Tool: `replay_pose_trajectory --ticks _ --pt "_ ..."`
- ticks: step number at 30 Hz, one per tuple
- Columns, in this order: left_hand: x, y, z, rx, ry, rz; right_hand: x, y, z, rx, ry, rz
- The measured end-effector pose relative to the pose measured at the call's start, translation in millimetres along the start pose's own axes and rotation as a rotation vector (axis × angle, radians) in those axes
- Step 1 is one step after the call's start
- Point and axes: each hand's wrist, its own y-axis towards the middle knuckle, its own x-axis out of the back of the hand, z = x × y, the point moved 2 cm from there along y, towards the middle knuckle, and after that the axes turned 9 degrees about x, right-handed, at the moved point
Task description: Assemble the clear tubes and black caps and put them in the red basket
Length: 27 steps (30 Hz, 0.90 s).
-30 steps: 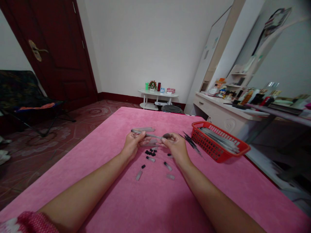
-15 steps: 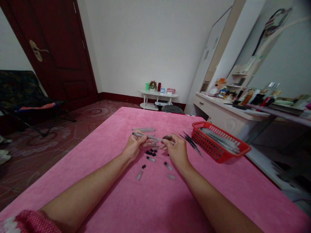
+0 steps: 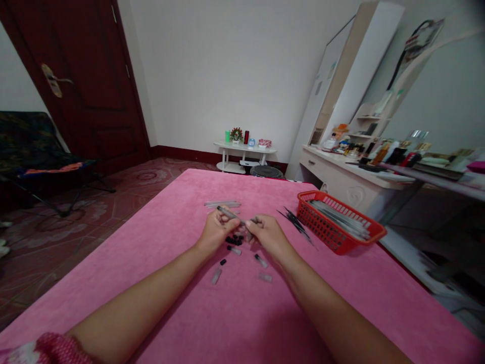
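My left hand [image 3: 214,230] is closed round a slim translucent grey pen barrel [image 3: 228,213] with a black far end. The thumb and fingers of my right hand [image 3: 268,232] pinch the barrel's near end; any small part between them is hidden. Below the hands, several small black plugs [image 3: 235,240] lie in a cluster. Two short clear caps with black ends [image 3: 234,250] [image 3: 261,260] lie nearer me. A loose black plug [image 3: 223,262] sits above a plain clear cap [image 3: 216,276], and another clear cap [image 3: 265,277] lies to the right.
Behind my left hand lie several clear tubes [image 3: 223,204]. To the right, thin black refills [image 3: 297,224] lie beside a red basket [image 3: 322,228] of long greyish rods [image 3: 341,218]. A pink cloth [image 3: 182,323] covers the table. A cluttered dresser [image 3: 341,177] stands at right.
Both hands have drawn together and the barrel has tilted, its near end now pressed into my right fingers. The view has shifted slightly.
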Motion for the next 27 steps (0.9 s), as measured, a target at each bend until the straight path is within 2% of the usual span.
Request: replay_pose_trajectory --ticks 3,5,7,9,11,12,14,16,18,21,24,27 --pt "1.9 2.3 3.6 -0.054 0.107 -0.003 7.9 4.1 7.7 0.092 -0.137 0.061" --pt "9.1 4.0 3.3 -0.110 0.285 0.005 28.3 8.5 16.9 0.133 -0.231 0.012" --pt "18.5 5.5 -0.6 -0.243 0.588 -0.038 61.6 11.1 29.0 0.188 -0.400 -0.161" --pt "26.2 7.1 -4.3 -0.362 0.855 -0.060 101.3 8.9 40.3 0.210 -0.673 -0.398" --pt "30.7 9.1 -5.6 -0.415 1.043 -0.046 139.3 2.5 45.9 0.131 -0.953 -0.607" --pt "31.9 10.1 -5.1 -0.423 1.111 -0.032 155.5 -1.1 45.9 0.073 -1.052 -0.672" --pt "32.5 11.8 -2.7 -0.426 1.210 0.003 180.8 -7.0 40.7 -0.073 -1.171 -0.725" --pt "31.8 13.1 0.7 -0.425 1.277 0.041 194.6 -9.5 32.8 -0.178 -1.236 -0.714" --pt "30.9 14.1 4.1 -0.416 1.326 0.073 196.9 -8.3 27.6 -0.175 -1.287 -0.711" --pt "30.8 15.7 8.1 -0.378 1.372 0.089 183.1 -0.9 25.4 -0.003 -1.305 -0.688" --pt "32.1 17.3 10.5 -0.328 1.390 0.081 159.1 9.9 18.5 0.095 -1.214 -0.475" --pt "33.4 17.7 11.3 -0.306 1.397 0.067 136.5 16.6 1.5 0.026 -1.206 -0.231"
